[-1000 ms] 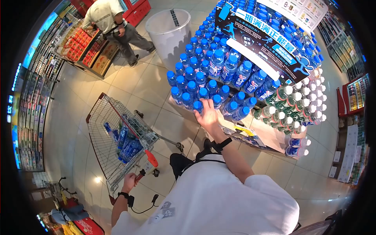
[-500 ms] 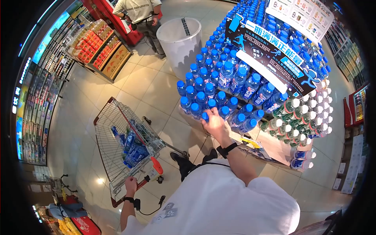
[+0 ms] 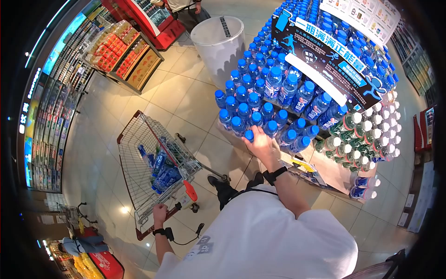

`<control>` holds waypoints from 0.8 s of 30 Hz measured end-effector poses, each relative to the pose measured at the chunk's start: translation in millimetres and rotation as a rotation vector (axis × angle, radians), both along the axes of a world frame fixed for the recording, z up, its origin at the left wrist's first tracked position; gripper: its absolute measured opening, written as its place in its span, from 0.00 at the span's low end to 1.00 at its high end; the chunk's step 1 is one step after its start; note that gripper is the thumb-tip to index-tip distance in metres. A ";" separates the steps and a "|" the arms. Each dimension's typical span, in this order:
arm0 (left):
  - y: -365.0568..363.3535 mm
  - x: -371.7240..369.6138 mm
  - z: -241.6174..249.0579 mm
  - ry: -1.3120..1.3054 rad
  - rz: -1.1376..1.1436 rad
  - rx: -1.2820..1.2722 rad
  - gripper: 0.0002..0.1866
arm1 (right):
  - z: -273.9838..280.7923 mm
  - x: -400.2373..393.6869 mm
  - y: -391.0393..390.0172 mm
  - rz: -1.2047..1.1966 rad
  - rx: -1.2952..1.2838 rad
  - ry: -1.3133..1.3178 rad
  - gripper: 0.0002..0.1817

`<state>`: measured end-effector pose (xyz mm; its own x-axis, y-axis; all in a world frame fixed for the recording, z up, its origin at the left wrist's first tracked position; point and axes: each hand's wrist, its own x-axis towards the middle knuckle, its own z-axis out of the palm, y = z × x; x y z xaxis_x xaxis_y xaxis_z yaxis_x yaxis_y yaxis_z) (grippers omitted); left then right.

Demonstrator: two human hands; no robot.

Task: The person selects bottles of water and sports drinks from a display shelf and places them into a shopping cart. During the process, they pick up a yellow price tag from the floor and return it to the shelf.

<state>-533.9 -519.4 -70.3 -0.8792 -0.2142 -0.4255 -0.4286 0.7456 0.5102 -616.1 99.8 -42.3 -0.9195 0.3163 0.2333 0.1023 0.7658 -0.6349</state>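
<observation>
My right hand (image 3: pixel 261 145) is closed round a blue-capped drink bottle (image 3: pixel 249 136) at the front edge of the bottle display; the hand hides most of its body. Rows of similar blue-capped bottles (image 3: pixel 241 96) stand close behind it. To the left, my left hand (image 3: pixel 160 214) is closed on the handle (image 3: pixel 173 212) of a shopping cart (image 3: pixel 134 160). Several blue-labelled bottles (image 3: pixel 166 179) lie in a heap inside the cart's wire basket.
Green bottles with white caps (image 3: pixel 349 122) stand at the display's right, beneath a black promotional sign (image 3: pixel 325 60). A large white bin (image 3: pixel 218 39) is behind the display. Another person (image 3: pixel 183 9) stands at the back. A packaged-goods stand (image 3: pixel 134 60) is at the far left.
My right hand, with the bottle, has moved slightly away from the display row, toward me. The view has shifted a little. My left hand stays at the cart handle.
</observation>
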 end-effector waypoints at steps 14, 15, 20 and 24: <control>22.7 4.0 18.8 0.048 0.123 -0.095 0.14 | -5.5 -0.7 -9.4 0.088 0.076 0.119 0.19; 22.8 3.7 17.7 0.045 0.139 -0.112 0.14 | -5.4 -0.2 -8.9 0.088 0.062 0.089 0.18; 23.3 4.1 18.8 0.076 0.139 -0.119 0.15 | 1.2 0.4 -7.1 0.038 0.009 -0.007 0.20; 30.2 3.3 23.5 0.126 0.124 -0.159 0.14 | 18.1 2.3 -7.3 0.051 -0.155 -0.164 0.20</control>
<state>-530.6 -489.2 -46.8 -0.8860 -0.3796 -0.2662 -0.4624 0.7662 0.4462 -613.7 92.5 -24.2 -0.9570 0.2885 0.0314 0.1775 0.6675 -0.7232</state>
